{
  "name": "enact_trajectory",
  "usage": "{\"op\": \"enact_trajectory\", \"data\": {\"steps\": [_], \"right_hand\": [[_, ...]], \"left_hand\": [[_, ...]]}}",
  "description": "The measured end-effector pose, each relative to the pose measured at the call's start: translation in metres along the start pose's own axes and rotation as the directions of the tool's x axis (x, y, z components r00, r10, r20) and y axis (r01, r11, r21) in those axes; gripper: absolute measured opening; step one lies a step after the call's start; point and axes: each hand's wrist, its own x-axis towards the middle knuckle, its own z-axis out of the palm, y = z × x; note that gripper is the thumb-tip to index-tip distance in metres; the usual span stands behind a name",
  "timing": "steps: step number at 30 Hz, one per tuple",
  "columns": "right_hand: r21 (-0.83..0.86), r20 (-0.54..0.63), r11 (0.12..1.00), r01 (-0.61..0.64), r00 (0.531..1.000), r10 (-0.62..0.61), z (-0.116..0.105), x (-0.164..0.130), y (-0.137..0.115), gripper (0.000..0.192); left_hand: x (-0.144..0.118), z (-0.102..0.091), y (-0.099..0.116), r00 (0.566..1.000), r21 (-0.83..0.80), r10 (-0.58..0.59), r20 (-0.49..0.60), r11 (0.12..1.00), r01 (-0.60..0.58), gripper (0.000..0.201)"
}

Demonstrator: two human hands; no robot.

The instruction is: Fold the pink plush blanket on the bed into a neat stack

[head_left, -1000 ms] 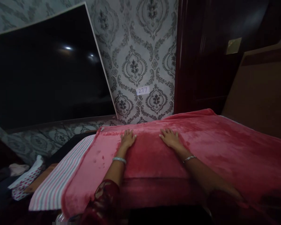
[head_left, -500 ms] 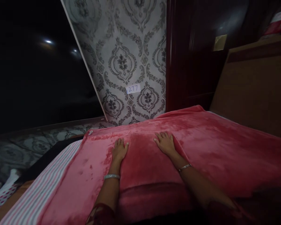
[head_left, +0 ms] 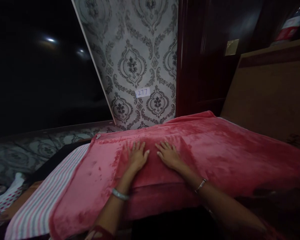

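A red fleece blanket lies spread over a raised surface in front of me. My left hand rests flat on it, palm down, fingers apart, a bangle on the wrist. My right hand lies flat beside it, palm down, a thin bracelet on the wrist. The two hands are close together near the blanket's middle. Neither hand holds anything.
A striped pink and white cloth lies under the blanket at the left. A large dark screen leans on patterned wallpaper with a small label reading 277. A dark wooden door and a brown headboard stand at right.
Both hands have slid inward over the blanket and now lie closer together. The view has shifted right and down since the earliest frame.
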Motion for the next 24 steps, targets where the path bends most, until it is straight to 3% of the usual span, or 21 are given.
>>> {"op": "enact_trajectory", "data": {"steps": [3,7,16,20,24], "right_hand": [[-0.012,0.005,0.999,0.042,0.999,-0.042,0.016,-0.016,-0.008,0.054],[-0.038,-0.017,0.998,0.057,0.998,-0.058,0.026,-0.021,-0.007,0.053],[-0.071,-0.041,0.995,0.066,0.997,-0.069,0.026,-0.021,-0.009,0.052],[-0.06,0.004,0.997,0.055,0.998,-0.055,0.02,-0.02,-0.011,0.054],[-0.016,0.088,0.998,0.058,0.995,-0.056,0.003,-0.027,-0.006,0.054]], "left_hand": [[-0.025,0.022,0.017,0.995,0.039,0.061,0.083,0.997,-0.064,0.06],[-0.032,0.042,0.021,0.992,0.081,0.048,0.115,0.995,-0.057,0.059],[-0.03,0.041,0.019,0.993,0.07,0.04,0.114,0.996,-0.048,0.06],[-0.029,0.041,0.018,0.995,0.043,0.037,0.098,0.998,-0.041,0.06],[-0.025,0.029,0.015,0.987,0.008,0.033,0.158,0.999,-0.035,0.062]]}}
